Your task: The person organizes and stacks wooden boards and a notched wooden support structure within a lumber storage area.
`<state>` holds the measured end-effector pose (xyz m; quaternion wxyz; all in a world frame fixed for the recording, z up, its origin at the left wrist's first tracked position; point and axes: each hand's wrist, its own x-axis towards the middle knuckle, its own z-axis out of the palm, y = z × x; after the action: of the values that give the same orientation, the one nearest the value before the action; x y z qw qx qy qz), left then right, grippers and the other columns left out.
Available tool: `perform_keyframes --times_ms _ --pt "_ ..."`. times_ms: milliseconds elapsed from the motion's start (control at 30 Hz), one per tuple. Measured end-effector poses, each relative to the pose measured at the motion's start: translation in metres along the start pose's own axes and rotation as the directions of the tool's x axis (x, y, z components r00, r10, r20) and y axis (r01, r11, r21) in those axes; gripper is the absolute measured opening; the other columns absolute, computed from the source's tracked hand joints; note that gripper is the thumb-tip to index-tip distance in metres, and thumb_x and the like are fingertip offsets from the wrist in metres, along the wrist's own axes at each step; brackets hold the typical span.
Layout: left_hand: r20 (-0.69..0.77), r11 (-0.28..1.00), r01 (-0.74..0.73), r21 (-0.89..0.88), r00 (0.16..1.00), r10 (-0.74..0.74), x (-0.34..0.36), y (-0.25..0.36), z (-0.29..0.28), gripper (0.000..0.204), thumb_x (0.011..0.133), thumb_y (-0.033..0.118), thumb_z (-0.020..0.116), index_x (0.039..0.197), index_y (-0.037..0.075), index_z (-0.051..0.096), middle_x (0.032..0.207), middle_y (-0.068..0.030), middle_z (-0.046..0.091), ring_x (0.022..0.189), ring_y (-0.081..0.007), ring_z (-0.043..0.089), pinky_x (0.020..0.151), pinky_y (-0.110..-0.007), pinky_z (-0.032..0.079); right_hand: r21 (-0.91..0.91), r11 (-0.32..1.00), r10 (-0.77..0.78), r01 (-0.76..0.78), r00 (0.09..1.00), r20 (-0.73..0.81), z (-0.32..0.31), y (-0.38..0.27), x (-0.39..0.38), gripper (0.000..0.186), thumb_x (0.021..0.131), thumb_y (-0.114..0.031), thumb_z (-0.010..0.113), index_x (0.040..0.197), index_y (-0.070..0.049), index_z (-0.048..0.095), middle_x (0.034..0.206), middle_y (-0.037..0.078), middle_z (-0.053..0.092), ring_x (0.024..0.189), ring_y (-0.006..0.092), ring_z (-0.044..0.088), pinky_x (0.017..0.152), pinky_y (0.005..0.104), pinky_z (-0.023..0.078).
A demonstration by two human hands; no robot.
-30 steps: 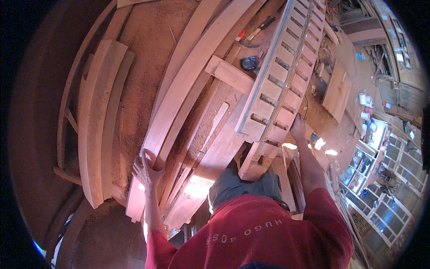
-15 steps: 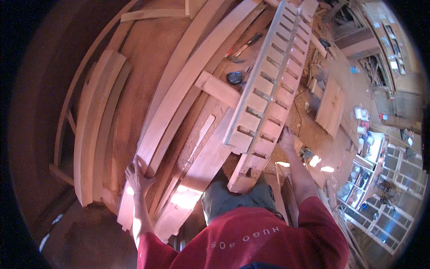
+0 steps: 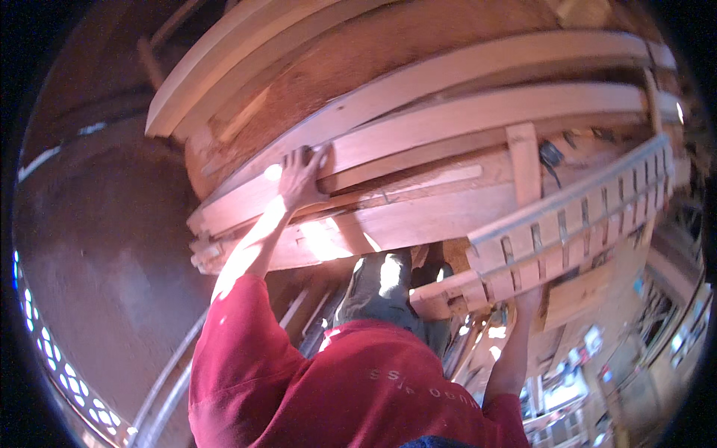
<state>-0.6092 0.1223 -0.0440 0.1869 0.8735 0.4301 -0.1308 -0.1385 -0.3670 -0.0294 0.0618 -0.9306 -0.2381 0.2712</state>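
My left hand (image 3: 302, 178) is closed over a long, pale curved wooden beam (image 3: 448, 133), fingers across its top and thumb toward the near side. Two slotted boards (image 3: 571, 231) lie side by side, slanting up to the right, each with a row of dark rectangular notches. Their near end is close to my legs. Under the lower edge of these boards my right hand (image 3: 527, 300) grips them, its fingers mostly hidden. A short crosspiece (image 3: 524, 166) lies between the curved beam and the slotted boards.
Another curved beam (image 3: 508, 56) runs behind, with more stacked curved pieces (image 3: 246, 52) at the upper left. A dark rounded tool (image 3: 551, 154) sits beside the crosspiece. A wide flat board (image 3: 579, 295) lies beyond my right hand. Sunlit patches fall on the near plank (image 3: 418, 220).
The whole view has turned, so the beams and slotted boards now run more sideways. My left hand still holds the beam and my right hand stays at the slotted boards' edge.
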Motion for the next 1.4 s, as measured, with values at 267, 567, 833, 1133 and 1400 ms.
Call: perform_keyframes --times_ms 267,567,833,1133,1400 --pt "-0.059 0.998 0.064 -0.001 0.996 -0.064 -0.015 -0.004 0.010 0.127 0.050 0.049 0.089 0.159 0.028 0.027 0.133 -0.0162 0.043 0.124 -0.0365 0.042 0.108 -0.056 0.032 -0.523 0.794 -0.050 0.310 0.891 0.451 -0.115 -0.129 0.089 0.042 0.087 -0.028 0.075 0.116 0.001 0.065 0.111 0.025 0.069 0.103 0.0427 0.067 0.090 0.0518 0.053" --pt "-0.083 0.990 0.056 -0.129 0.994 -0.067 -0.017 -0.007 0.004 0.126 0.049 0.065 0.089 0.155 0.023 0.036 0.134 -0.0183 0.044 0.126 -0.0387 0.043 0.109 -0.057 0.032 -0.133 0.186 -0.938 0.974 0.216 0.273 0.068 -0.514 0.175 0.052 0.087 -0.034 0.073 0.133 -0.014 0.061 0.132 0.015 0.060 0.125 0.0399 0.053 0.107 0.0500 0.042" --pt "-0.080 0.991 0.050 -0.128 0.995 -0.061 -0.022 -0.012 0.011 0.124 0.051 0.066 0.088 0.156 0.025 0.035 0.133 -0.0176 0.046 0.126 -0.0381 0.043 0.110 -0.057 0.030 -0.203 -0.112 -0.715 0.973 0.063 0.697 0.134 -0.583 0.196 0.094 0.080 -0.060 0.074 0.153 -0.013 0.037 0.143 0.019 0.052 0.134 0.0380 0.049 0.109 0.0525 0.042" --pt "0.039 0.986 0.086 -0.142 0.996 -0.081 -0.031 -0.010 0.036 0.130 0.050 0.051 0.093 0.159 0.034 0.025 0.148 -0.0220 0.038 0.136 -0.0419 0.039 0.115 -0.062 0.027 -0.374 -0.269 -0.658 0.887 0.115 0.745 0.147 -0.596 0.205 0.102 0.078 -0.076 0.064 0.153 -0.013 0.036 0.144 0.022 0.050 0.127 0.0401 0.054 0.097 0.0522 0.049" --pt "-0.068 0.963 0.086 -0.255 0.992 -0.107 -0.048 -0.008 0.048 0.111 0.060 0.049 0.088 0.156 0.033 0.035 0.154 -0.0172 0.039 0.144 -0.0389 0.035 0.121 -0.059 0.022 -0.454 -0.217 -0.576 0.864 0.262 0.774 0.116 -0.652 0.211 0.104 0.077 -0.075 0.065 0.156 -0.015 0.033 0.147 0.025 0.048 0.131 0.0423 0.052 0.102 0.0548 0.046"
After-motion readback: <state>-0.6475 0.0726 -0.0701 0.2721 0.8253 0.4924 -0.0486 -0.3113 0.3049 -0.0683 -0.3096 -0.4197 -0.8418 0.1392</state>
